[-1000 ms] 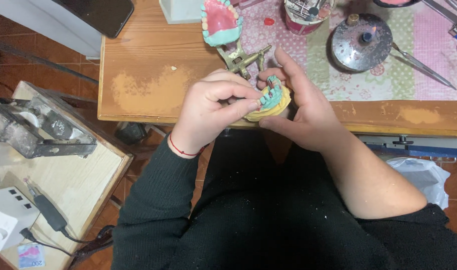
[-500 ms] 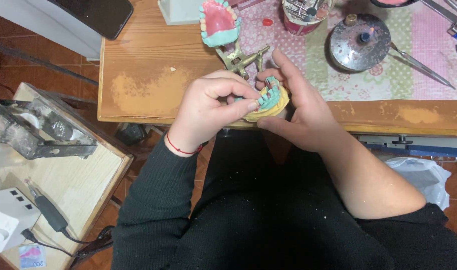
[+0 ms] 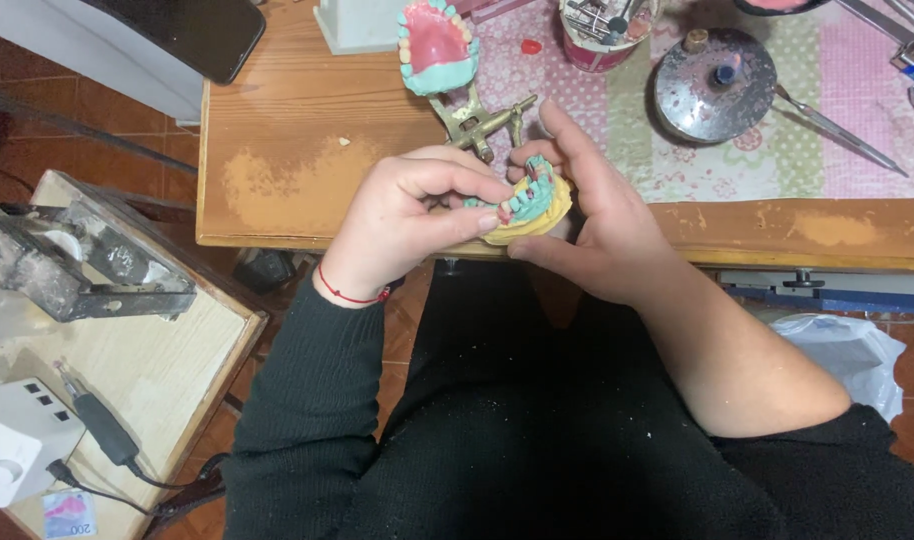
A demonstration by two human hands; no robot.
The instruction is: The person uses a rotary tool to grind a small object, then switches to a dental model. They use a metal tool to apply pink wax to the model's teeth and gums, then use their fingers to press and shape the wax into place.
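Left of the wooden workbench [image 3: 307, 170], on a lower pale side table [image 3: 157, 380], sit a grey metal machine [image 3: 67, 265] and a white control box [image 3: 12, 440] with a dark handpiece [image 3: 97, 425] lying beside it. At the bench's far left corner a black phone [image 3: 192, 30] rests on a grey surface. Over the bench's near edge, the left hand [image 3: 402, 225] is curled almost closed, its thumb and forefinger pinched together at the front teeth of a lower dental model [image 3: 527, 205], a yellow plaster base carrying a teal wax rim set with teeth. The right hand [image 3: 592, 225] cradles that model from the right and from below, thumb along the near side of the base and fingers loosely bent around its far side, so the model sits at the bench's front edge, between both hands. Just behind the hands, further onto the bench, a brass articulator [image 3: 482, 120] stands with the upper model [image 3: 437, 45] swung open, its pink palate and teal rim facing up. Right of that, on a patterned cloth [image 3: 677, 140], stand a red cup of tools [image 3: 602, 25] and a round tarnished metal burner [image 3: 715, 85], with a slim metal instrument [image 3: 837, 130] lying angled just beside it. Below the bench's right end a white plastic bag [image 3: 852, 355] lies on the floor
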